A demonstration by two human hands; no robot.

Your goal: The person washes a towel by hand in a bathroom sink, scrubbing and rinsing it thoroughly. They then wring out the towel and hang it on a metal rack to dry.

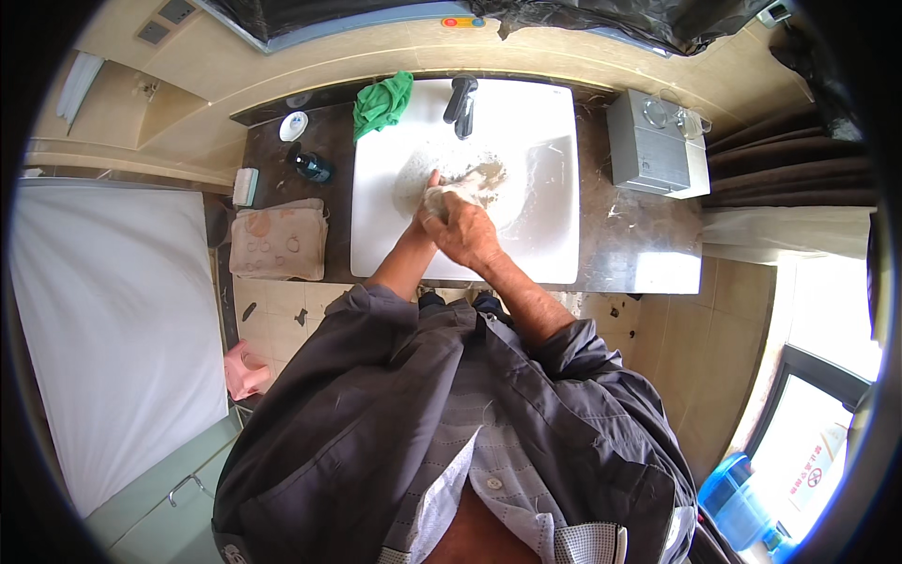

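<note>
Both my hands are together over the white square sink (554, 235), above its round basin. My right hand (465, 232) is closed over the front of my left hand (427, 224), and a finger of the left points up. Between and around the fingers is a pale, wet, whitish mass (451, 195); whether it is a cloth or soap lather I cannot tell. Beyond the hands, foam and brownish specks (489, 174) spread over the basin. At the sink's back edge stands a black faucet (461, 105). A crumpled green cloth (382, 105) hangs over the back left corner.
On the dark counter (606, 235), left of the sink, are a dark pump bottle (310, 164), a small white dish (293, 126), a small white box (245, 187) and a folded beige towel (279, 240). A grey box (648, 141) stands at the right. A pink bag (246, 370) lies below left.
</note>
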